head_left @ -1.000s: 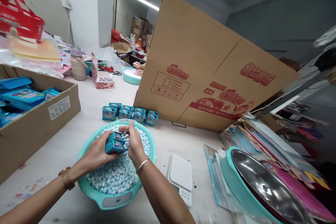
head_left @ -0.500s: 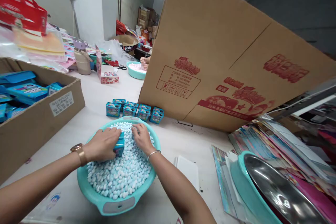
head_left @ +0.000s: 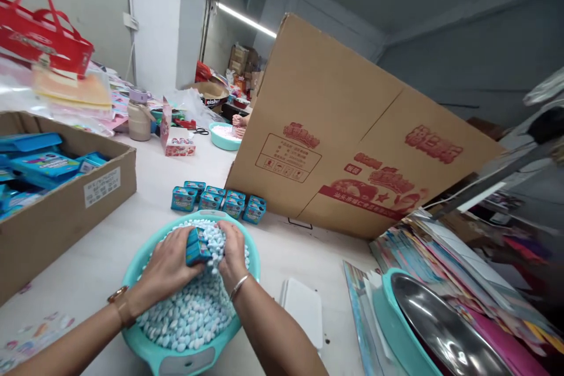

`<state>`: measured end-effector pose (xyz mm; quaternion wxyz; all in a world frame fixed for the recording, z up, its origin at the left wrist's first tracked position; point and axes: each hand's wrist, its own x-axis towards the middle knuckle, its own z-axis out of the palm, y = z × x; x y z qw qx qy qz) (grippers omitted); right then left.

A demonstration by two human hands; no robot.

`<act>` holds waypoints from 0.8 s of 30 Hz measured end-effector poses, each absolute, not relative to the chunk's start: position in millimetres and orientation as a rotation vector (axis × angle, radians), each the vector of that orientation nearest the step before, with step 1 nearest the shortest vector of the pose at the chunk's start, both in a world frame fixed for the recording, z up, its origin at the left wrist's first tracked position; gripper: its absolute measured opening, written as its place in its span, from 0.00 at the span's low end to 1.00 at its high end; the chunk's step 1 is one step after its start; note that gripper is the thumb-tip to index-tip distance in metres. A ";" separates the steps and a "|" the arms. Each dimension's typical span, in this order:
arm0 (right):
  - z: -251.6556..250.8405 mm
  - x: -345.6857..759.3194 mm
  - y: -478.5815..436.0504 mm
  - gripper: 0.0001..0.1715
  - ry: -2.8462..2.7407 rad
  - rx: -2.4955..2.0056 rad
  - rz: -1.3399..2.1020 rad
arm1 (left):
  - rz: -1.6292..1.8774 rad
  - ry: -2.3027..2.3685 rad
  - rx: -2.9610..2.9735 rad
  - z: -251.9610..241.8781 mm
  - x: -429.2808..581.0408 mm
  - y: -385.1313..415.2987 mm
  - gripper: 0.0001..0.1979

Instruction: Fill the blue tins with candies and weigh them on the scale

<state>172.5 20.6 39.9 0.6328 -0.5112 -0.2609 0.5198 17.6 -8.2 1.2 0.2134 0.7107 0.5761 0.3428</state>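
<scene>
While my left hand [head_left: 170, 267] grips blue boxes [head_left: 196, 248] above the basin [head_left: 224, 338] of pale pellets [head_left: 189, 317], from here I see my right hand [head_left: 232, 251] cupping some, fingers curled; the carton [head_left: 66, 220] holds blue packs [head_left: 44, 167].

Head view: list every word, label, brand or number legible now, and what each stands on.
"eish", partial: far open carton.
"汕头市福仁": red band on the big carton; the line's remainder is too small.
Other red print on that carton: too blurred.
Held blue boxes, row of blue boxes, white label on the left carton, red bag: lettering too blurred.
</scene>
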 end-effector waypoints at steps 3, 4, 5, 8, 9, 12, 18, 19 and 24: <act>54.6 166.5 26.9 0.09 -0.593 -1.134 1.177 | 1.074 1.564 1.921 -2.9 21.2 -4.1 0.38; 57.3 164.5 28.8 0.09 -0.600 -1.132 1.169 | 1.102 1.555 1.905 -3.2 21.9 -1.9 0.38; 59.0 162.6 30.4 0.09 -0.612 -1.137 1.160 | 1.119 1.545 1.893 -3.1 22.0 0.4 0.38; 59.9 158.1 33.8 0.07 -0.652 -1.149 1.128 | 1.146 1.507 1.889 -1.3 20.6 5.9 0.37; 59.9 156.9 34.7 0.08 -0.663 -1.150 1.117 | 1.157 1.496 1.882 -0.2 19.8 7.1 0.36; 61.6 153.5 36.7 0.08 -0.683 -1.152 1.076 | 1.184 1.470 1.861 4.2 17.5 8.8 0.35; 69.9 148.4 38.4 0.09 -0.681 -1.140 1.033 | 1.191 1.421 1.833 15.2 14.7 10.8 0.36; 70.3 148.0 38.5 0.09 -0.679 -1.138 1.030 | 1.180 1.415 1.830 16.5 14.2 11.6 0.35; 69.1 149.0 38.8 0.08 -0.678 -1.135 1.043 | 1.150 1.367 1.832 16.2 11.5 15.8 0.37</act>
